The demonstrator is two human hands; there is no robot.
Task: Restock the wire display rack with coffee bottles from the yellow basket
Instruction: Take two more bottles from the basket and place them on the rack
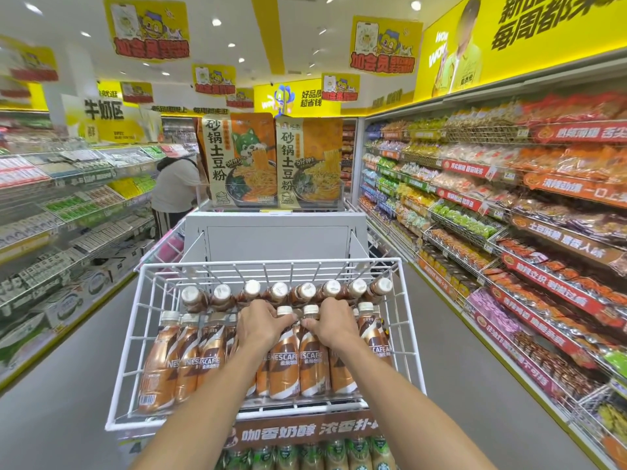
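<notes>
A white wire display rack [142,337] stands in front of me, its top tier filled with brown Nescafe coffee bottles [185,361] with white caps. A back row of bottles [278,293] stands behind the front row. My left hand [261,325] rests on the bottle tops in the middle of the rack. Close beside it, my right hand [330,325] has its fingers curled around the neck of a coffee bottle [314,361]. Whether either hand truly grips a bottle is unclear. The yellow basket is out of sight.
Below the brown shelf banner [305,430] sits a lower tier of green-labelled bottles [336,452]. Behind the rack is a white stand [276,239] carrying noodle packs. Snack shelves [509,215] line the right aisle, other shelves [68,215] the left. A person [176,191] stands at the far left.
</notes>
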